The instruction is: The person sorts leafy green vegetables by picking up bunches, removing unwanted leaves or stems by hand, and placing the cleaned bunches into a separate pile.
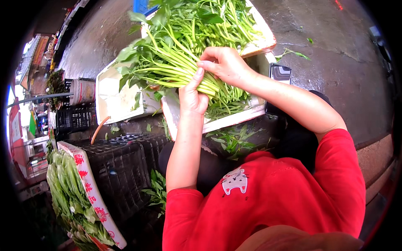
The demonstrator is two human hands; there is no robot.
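Observation:
My left hand (193,98) grips a bunch of water spinach (176,69), its thumb laid across the pale green stems. The leaves fan out to the left, and the cut stem ends poke out on the right. Against the top of the bunch, my right hand (226,66) pinches stems between thumb and curled fingers; its fingertips are partly hidden. Below the hands stands a white foam box (234,120) with loose greens inside. Another foam box (267,37), heaped with more leafy stems (216,22), rests at the far side.
To the left sit a white foam box (121,94) with scattered leaves and black plastic crates (119,178). A foam box (94,194) of lettuce (67,185) stands at lower left. A phone (279,75) lies by my right forearm. Fallen leaves (234,139) litter the wet floor (339,75).

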